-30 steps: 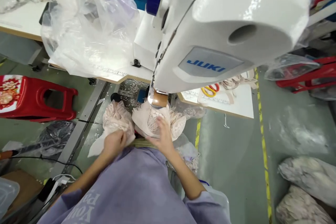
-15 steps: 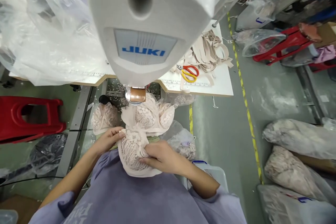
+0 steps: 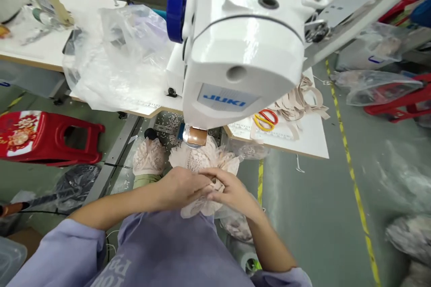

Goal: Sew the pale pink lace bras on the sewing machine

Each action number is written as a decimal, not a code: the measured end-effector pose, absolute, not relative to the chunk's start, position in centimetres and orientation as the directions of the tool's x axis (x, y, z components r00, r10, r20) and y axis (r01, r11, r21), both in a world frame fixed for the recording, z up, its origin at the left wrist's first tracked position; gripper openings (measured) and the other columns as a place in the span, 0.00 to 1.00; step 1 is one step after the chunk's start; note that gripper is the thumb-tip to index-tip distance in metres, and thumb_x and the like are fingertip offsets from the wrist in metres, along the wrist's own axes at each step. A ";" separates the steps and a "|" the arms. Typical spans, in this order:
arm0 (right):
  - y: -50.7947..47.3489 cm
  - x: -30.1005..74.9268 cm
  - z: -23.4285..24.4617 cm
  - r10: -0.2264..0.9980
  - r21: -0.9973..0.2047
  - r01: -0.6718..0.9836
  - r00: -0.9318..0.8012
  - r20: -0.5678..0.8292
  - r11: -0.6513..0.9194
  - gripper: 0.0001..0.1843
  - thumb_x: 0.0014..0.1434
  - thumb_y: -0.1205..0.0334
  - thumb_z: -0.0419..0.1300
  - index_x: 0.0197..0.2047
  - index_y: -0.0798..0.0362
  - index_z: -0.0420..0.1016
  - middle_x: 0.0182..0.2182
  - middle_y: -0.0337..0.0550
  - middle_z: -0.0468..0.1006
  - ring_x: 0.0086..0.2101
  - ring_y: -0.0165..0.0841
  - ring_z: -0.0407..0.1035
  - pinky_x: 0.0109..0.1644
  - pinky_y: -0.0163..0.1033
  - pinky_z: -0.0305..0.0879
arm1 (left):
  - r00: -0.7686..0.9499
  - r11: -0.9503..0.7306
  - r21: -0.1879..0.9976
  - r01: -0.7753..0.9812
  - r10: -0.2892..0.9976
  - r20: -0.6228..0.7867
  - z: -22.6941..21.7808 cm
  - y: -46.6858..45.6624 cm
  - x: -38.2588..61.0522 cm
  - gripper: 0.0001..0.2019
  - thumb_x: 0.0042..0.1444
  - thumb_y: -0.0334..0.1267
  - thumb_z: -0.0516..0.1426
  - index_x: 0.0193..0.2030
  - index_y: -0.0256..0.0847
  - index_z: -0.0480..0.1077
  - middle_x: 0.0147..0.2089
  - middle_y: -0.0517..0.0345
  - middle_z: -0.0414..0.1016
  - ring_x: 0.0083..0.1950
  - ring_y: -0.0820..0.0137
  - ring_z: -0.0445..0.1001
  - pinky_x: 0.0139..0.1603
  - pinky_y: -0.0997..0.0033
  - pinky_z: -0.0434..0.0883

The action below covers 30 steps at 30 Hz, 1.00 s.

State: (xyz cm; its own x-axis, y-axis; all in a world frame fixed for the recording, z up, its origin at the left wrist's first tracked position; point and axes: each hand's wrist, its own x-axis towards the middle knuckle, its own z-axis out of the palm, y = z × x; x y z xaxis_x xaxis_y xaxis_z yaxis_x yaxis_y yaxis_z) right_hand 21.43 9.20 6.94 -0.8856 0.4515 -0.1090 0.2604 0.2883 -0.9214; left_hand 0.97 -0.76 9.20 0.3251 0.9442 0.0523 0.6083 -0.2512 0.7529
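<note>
Both hands meet in front of me, just below the sewing machine's head (image 3: 232, 85). My left hand (image 3: 183, 188) is closed on a pale beige lace bra (image 3: 202, 207), its back turned up and its fingertips hidden in the folds. From the right, my right hand (image 3: 234, 190) pinches the bunched edge of the same bra between thumb and fingers. Beyond the hands, more beige lace cups (image 3: 198, 159) lie under the needle area, close to the brown guard plate (image 3: 197, 136). Another lace cup (image 3: 148, 157) rests at the left, over my green-clad leg.
Scissors with red and yellow handles (image 3: 265, 121) lie on the white table (image 3: 310, 139), beside a heap of beige strips (image 3: 296, 103). Clear plastic bags (image 3: 124, 63) cover the table's left part. A red stool (image 3: 50, 136) stands at left. Yellow tape (image 3: 350, 166) marks the floor.
My view has tilted up and turned left. My left hand has come across to the right hand. The bra, spread out before, is now turned and bunched between both hands.
</note>
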 end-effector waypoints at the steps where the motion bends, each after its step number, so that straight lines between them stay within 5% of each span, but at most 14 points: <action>1: 9.5 20.5 6.7 0.465 -0.944 0.248 -0.877 -0.124 0.216 0.25 0.62 0.37 0.61 0.47 0.51 0.79 0.38 0.46 0.80 0.38 0.38 0.73 0.41 0.38 0.66 | 0.266 -0.226 0.720 0.656 0.962 0.059 9.5 -0.4 0.5 0.20 0.71 0.45 0.47 0.31 0.37 0.69 0.22 0.59 0.65 0.23 0.73 0.59 0.26 0.71 0.50; 4: 10.6 18.2 6.5 0.635 -0.953 0.278 -0.759 -0.143 0.117 0.24 0.64 0.42 0.59 0.30 0.54 0.74 0.23 0.40 0.70 0.25 0.31 0.63 0.30 0.35 0.57 | 0.026 -0.003 0.729 0.685 0.999 -0.021 10.4 1.0 -1.9 0.26 0.66 0.52 0.54 0.21 0.37 0.60 0.18 0.62 0.56 0.21 0.76 0.53 0.24 0.71 0.46; 9: 13.4 15.0 6.9 0.721 -0.953 0.281 -0.683 -0.117 0.112 0.25 0.62 0.41 0.59 0.25 0.54 0.67 0.22 0.39 0.66 0.26 0.30 0.60 0.31 0.35 0.55 | -0.182 0.230 0.832 0.506 0.971 -0.158 11.6 3.5 -5.6 0.15 0.62 0.47 0.59 0.31 0.38 0.69 0.25 0.62 0.65 0.27 0.75 0.60 0.27 0.75 0.56; 13: 15.2 14.0 7.1 0.711 -0.945 0.314 -0.685 -0.159 0.091 0.28 0.60 0.38 0.59 0.23 0.54 0.63 0.21 0.39 0.63 0.26 0.30 0.59 0.30 0.35 0.55 | -0.269 0.231 0.827 0.512 0.958 -0.101 11.5 4.8 -6.3 0.11 0.61 0.43 0.57 0.33 0.38 0.68 0.21 0.65 0.58 0.24 0.75 0.57 0.28 0.74 0.55; 22: 17.1 13.9 6.7 0.702 -0.958 0.284 -0.688 -0.184 0.027 0.22 0.56 0.40 0.65 0.32 0.53 0.80 0.34 0.45 0.80 0.41 0.44 0.74 0.45 0.42 0.70 | -0.233 0.127 0.770 0.625 0.972 0.028 10.7 6.1 -6.6 0.07 0.61 0.39 0.53 0.33 0.40 0.64 0.22 0.63 0.58 0.25 0.71 0.59 0.29 0.71 0.58; 26: 17.6 13.8 6.2 0.711 -0.955 0.295 -0.674 -0.201 0.010 0.26 0.52 0.36 0.67 0.36 0.53 0.81 0.37 0.47 0.82 0.45 0.49 0.74 0.50 0.47 0.72 | -0.233 0.125 0.755 0.644 0.972 0.038 10.3 6.3 -6.8 0.07 0.61 0.40 0.54 0.35 0.40 0.66 0.22 0.62 0.60 0.26 0.69 0.62 0.30 0.70 0.61; 30: 16.4 14.5 4.0 0.726 -0.971 0.217 -0.652 -0.220 -0.099 0.39 0.50 0.31 0.67 0.54 0.53 0.77 0.49 0.53 0.79 0.53 0.50 0.72 0.57 0.50 0.69 | -0.211 0.101 0.729 0.677 0.975 0.062 9.9 6.2 -7.0 0.08 0.61 0.41 0.54 0.36 0.39 0.68 0.23 0.61 0.63 0.27 0.69 0.64 0.32 0.70 0.63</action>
State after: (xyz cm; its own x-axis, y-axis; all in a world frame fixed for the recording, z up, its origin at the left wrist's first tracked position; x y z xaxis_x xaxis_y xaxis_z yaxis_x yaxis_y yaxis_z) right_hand 14.53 16.43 4.01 -0.6516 0.7260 -0.2199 0.2170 -0.0994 -0.9711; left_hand -7.03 6.22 9.86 -0.2115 0.9754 0.0619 0.6772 0.1005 0.7289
